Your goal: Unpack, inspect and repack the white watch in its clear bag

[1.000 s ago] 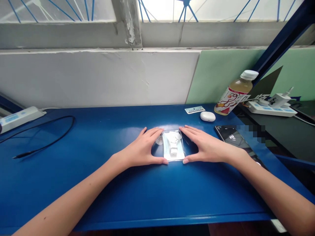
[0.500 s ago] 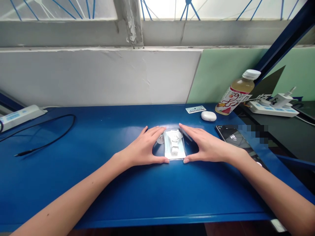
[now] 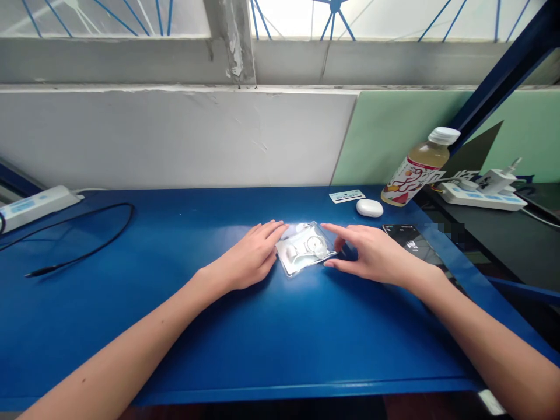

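A clear plastic packet (image 3: 289, 267) lies turned at a slant on the blue desk. Inside it is a white watch (image 3: 315, 245) with a round face, on a pale backing. At the packet's left edge my left hand (image 3: 254, 255) lies flat, fingers stretched out and close together, its thumb mostly hidden. My right hand (image 3: 367, 251) is around the packet's right corner, index finger and thumb apart. Whether its fingertips touch the plastic, I cannot tell. A small round clear piece (image 3: 301, 227) shows at the packet's far edge.
To the right are a white earbud case (image 3: 370, 208), a small printed card (image 3: 347, 196), a drink bottle (image 3: 415, 169) and a phone (image 3: 406, 239) partly behind my right arm. Power strips stand at the left (image 3: 39, 207) and right (image 3: 485, 195). A black cable (image 3: 105, 242) curves across the left.
The packet has turned from upright to slanted, its watch face now toward the right. My left hand's thumb has come in from below the packet; my right hand stays close by its right side.
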A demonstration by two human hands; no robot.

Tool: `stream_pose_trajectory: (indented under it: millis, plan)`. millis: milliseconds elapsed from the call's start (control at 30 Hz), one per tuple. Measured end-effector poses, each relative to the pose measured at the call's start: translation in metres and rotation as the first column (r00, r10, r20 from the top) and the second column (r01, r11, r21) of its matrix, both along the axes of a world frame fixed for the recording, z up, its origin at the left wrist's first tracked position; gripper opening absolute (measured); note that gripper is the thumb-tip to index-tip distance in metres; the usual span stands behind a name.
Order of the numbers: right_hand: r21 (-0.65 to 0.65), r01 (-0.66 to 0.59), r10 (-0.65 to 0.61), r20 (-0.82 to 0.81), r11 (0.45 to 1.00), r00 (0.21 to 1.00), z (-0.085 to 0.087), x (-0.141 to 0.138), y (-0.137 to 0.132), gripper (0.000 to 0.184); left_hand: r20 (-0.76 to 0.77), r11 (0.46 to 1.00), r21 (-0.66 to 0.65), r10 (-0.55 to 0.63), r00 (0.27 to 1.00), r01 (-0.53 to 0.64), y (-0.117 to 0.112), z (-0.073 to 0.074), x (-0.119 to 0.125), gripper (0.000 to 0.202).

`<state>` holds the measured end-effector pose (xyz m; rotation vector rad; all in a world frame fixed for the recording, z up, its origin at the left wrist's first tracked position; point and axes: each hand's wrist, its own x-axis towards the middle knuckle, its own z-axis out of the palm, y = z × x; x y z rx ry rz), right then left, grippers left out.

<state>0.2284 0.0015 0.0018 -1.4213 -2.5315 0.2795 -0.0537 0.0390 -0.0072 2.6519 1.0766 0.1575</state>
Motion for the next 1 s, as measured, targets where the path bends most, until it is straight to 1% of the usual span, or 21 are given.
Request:
stream_pose_trajectory:
  millis: [67,100,167,233,300,400,533,700,867,1000]
  plan:
    - [-0.023,-0.01,0.01,-0.006,1.0,1.0,0.002,0.0,0.0,0.057,0.006,0.999,0.021,0.033,0.999,-0.033,0.001,-0.001,0.001,0.056]
    - [-0.015,-0.003,0.002,-0.009,1.0,1.0,0.002,0.001,0.0,0.055,0.006,0.999,0.028,0.035,0.999,-0.035,0.001,-0.001,0.001,0.062]
    - [0.046,0.015,-0.014,-0.013,0.999,1.0,0.0,0.004,0.001,0.056,0.002,0.999,0.037,0.022,1.0,-0.022,0.001,-0.002,0.001,0.079]
    - [0.099,0.001,0.002,-0.022,0.995,1.0,-0.002,0.006,0.003,0.061,-0.001,0.999,0.034,0.002,1.0,-0.002,0.001,-0.002,0.001,0.088]
    - [0.095,-0.039,0.042,-0.032,0.995,0.999,-0.004,0.008,0.005,0.066,0.005,1.0,0.017,-0.014,1.0,0.014,0.001,-0.002,0.0,0.085]
    - [0.028,-0.068,0.069,-0.036,0.997,0.997,-0.005,0.008,0.004,0.071,-0.018,1.0,-0.014,-0.028,0.999,0.028,0.002,0.0,-0.003,0.082]
    - [-0.007,-0.058,0.058,-0.069,0.998,0.996,-0.005,0.007,0.002,0.072,-0.069,0.999,-0.052,-0.019,0.997,0.015,0.004,0.003,-0.007,0.084]
    - [-0.047,-0.049,0.044,-0.099,0.998,0.994,-0.005,0.006,0.002,0.072,-0.042,0.998,-0.043,-0.043,0.998,0.041,0.007,0.001,-0.011,0.085]
    - [-0.082,-0.039,0.031,-0.091,0.996,0.995,-0.005,0.006,0.003,0.077,-0.078,0.998,-0.04,-0.041,0.996,0.038,0.007,0.0,-0.01,0.088]
    - [-0.087,-0.04,0.031,-0.102,0.995,0.994,-0.006,0.007,0.004,0.077,-0.062,0.999,-0.031,-0.041,0.997,0.039,0.006,0.0,-0.009,0.088]
